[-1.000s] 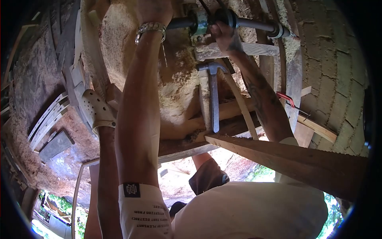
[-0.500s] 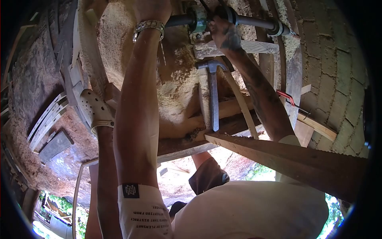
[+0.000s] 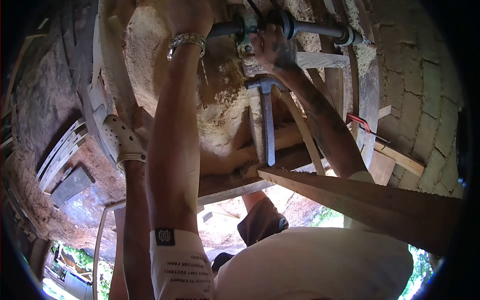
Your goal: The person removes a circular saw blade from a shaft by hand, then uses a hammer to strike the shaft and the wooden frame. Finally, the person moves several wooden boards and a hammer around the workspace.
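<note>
A metal shaft (image 3: 317,27) runs across the top of the view through a greenish bearing block (image 3: 248,22) and a dark pulley (image 3: 288,24), with a belt going up from it. My right hand (image 3: 277,49) is at the bearing block, beside the pulley, its bent fingers apart and nothing visible held in them. My left hand (image 3: 190,17), above a metal watch (image 3: 189,40), is by the shaft's left end; its fingers are hidden or cut off by the upper edge. Below my right hand, a claw hammer (image 3: 268,117) hangs head up on the wooden frame.
A long wooden beam (image 3: 350,200) slants toward the lower right. A red-handled tool (image 3: 359,121) lies at the frame's right side, beside a block wall (image 3: 417,90). Sawdust coats the frame. My foot in a beige clog (image 3: 122,137) is at left, near stacked wood strips (image 3: 61,150).
My right hand has shifted slightly left and down from the pulley toward the bearing block, its fingers more spread. My left hand has barely moved.
</note>
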The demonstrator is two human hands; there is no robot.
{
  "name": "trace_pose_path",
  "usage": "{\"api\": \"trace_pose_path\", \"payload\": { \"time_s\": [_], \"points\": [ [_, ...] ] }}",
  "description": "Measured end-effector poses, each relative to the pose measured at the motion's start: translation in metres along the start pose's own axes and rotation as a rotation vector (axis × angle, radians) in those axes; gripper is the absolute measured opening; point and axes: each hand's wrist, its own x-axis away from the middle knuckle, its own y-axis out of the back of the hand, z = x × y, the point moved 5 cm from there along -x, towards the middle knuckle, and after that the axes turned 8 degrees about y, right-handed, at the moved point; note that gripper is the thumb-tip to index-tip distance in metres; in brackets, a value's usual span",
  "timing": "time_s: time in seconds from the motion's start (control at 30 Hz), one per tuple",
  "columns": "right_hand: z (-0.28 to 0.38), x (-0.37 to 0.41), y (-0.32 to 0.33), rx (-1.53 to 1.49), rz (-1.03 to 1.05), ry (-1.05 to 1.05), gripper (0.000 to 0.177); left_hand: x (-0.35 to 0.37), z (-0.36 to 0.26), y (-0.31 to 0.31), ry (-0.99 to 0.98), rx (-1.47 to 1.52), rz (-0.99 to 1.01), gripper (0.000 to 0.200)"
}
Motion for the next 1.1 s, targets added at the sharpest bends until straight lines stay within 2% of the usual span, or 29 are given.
{"api": "trace_pose_path", "payload": {
  "time_s": [0.07,0.1,0.17,0.27,0.33,0.4,0.43,0.5,0.6,0.67,0.77,0.9,1.03,1.1],
  "points": [
    [0.010,-0.006,0.023,0.231,-0.189,0.268,0.044,0.003,-0.008,0.005,0.048,0.021,0.044,0.050],
    [0.015,-0.004,0.021,0.233,-0.152,0.275,0.044,0.008,-0.022,0.017,0.085,0.044,0.083,0.050],
    [0.007,0.003,-0.002,-0.240,-0.011,-0.179,0.053,0.010,-0.026,0.016,0.094,0.055,0.099,0.050],
    [0.002,-0.012,-0.002,-0.261,0.144,-0.283,0.056,-0.002,-0.006,0.002,0.015,0.006,0.032,0.051],
    [0.021,0.001,0.002,0.221,-0.211,0.161,0.048,0.000,-0.003,0.000,-0.006,-0.020,0.044,0.051],
    [0.015,0.011,-0.020,0.046,0.036,0.026,0.035,-0.001,0.003,-0.008,-0.042,-0.065,0.034,0.051],
    [0.011,0.019,-0.031,-0.083,0.160,-0.065,0.034,-0.002,0.008,-0.011,-0.058,-0.090,0.028,0.051],
    [0.014,0.013,-0.024,-0.077,0.212,-0.031,0.035,-0.004,0.010,-0.014,-0.048,-0.098,0.037,0.050],
    [0.020,0.004,0.000,0.177,0.009,0.222,0.036,-0.002,0.015,-0.018,-0.055,-0.101,0.012,0.049],
    [0.019,-0.002,0.010,0.144,-0.111,0.223,0.037,-0.001,0.016,-0.019,-0.082,-0.089,-0.001,0.048],
    [0.021,0.000,0.011,0.222,-0.108,0.323,0.041,0.003,0.013,-0.016,-0.086,-0.084,0.037,0.048],
    [0.016,-0.015,0.024,-0.023,-0.124,0.102,0.064,0.000,0.009,-0.014,-0.030,-0.117,0.068,0.048],
    [0.020,-0.013,0.024,-0.002,-0.117,0.025,0.076,0.000,0.015,-0.017,-0.128,-0.118,-0.015,0.049],
    [0.020,-0.004,0.008,0.183,-0.105,0.240,0.073,-0.001,0.012,-0.016,-0.083,-0.081,0.036,0.048]
  ]
}}
